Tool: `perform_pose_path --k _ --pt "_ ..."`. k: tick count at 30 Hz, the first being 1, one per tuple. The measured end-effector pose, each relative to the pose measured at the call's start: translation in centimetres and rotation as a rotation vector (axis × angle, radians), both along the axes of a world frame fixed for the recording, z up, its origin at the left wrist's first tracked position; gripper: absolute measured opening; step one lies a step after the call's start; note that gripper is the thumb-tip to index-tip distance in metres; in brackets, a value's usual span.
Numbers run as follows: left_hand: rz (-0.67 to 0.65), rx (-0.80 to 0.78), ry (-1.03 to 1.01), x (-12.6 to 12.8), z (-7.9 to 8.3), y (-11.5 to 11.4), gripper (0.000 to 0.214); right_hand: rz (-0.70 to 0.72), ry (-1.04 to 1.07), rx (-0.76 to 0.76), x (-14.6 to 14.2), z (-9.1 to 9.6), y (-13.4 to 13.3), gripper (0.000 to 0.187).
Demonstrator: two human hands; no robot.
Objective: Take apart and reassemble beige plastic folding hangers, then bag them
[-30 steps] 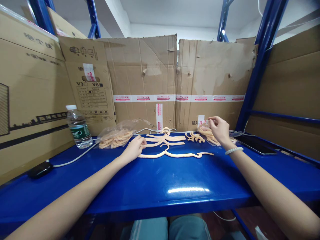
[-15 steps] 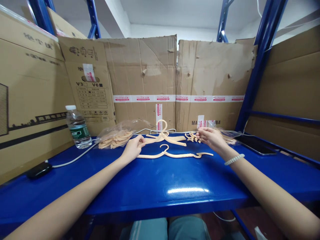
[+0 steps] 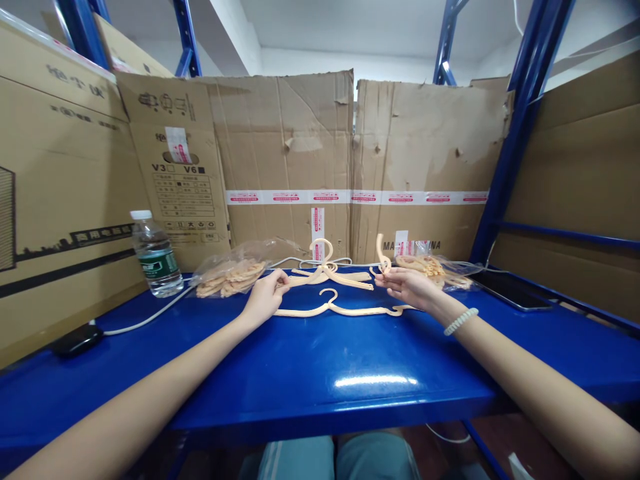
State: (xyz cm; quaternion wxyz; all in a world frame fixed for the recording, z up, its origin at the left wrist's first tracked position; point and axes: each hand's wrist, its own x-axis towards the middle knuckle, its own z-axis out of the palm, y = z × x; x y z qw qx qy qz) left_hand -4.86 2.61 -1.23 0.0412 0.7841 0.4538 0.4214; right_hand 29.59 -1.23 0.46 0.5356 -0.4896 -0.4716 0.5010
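While your left hand point(image 3: 267, 292) pinches the left end of a pale peach clothes hanger point(image 3: 323, 272), that hanger lies tilted at the middle of the blue worktop point(image 3: 280, 380), its hook raised toward the back and its right arm sloping toward you. Other peach hanger parts lie close behind and partly under it, too overlapped to count. Your right hand point(image 3: 407, 283) has its fingertips closed on a small curved peach piece point(image 3: 382, 250), which stands up from your fingers just beyond the hanger's right end; a pale beaded bracelet point(image 3: 461, 321) circles that wrist. Nearer to you, a second hanger point(image 3: 300, 312) lies flat across the worktop, hook pointing away, its left end near your left hand and its right end by a small curled part point(image 3: 397, 310). Farther out, a clear plastic bag point(image 3: 235, 277) of peach pieces sits to the left of your left hand, and another bag of pieces point(image 3: 430, 268) lies behind your right hand, with a dark phone point(image 3: 513, 291) to its right. At the far left you have a water bottle point(image 3: 159, 260) with a green label and a black device point(image 3: 77, 340) beside a white cable point(image 3: 150, 321). Cardboard panels point(image 3: 285, 147), crossed by printed tape point(image 3: 300, 196), stand upright along the back, between blue metal posts.
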Motion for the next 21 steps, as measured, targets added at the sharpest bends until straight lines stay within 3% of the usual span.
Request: perform_pose_path --k 5,13,21 --pt "0.007 0.005 -0.003 0.10 0.13 -0.19 0.007 0.044 -0.039 0.008 -0.04 0.18 -0.54 0.004" --pt "-0.001 0.001 -0.010 0.23 -0.08 -0.25 0.006 0.101 -0.077 0.028 0.16 -0.36 -0.24 0.019" --pt "-0.019 -0.013 -0.023 0.19 -0.34 -0.03 0.004 0.176 -0.038 -0.039 0.04 -0.14 -0.40 0.014"
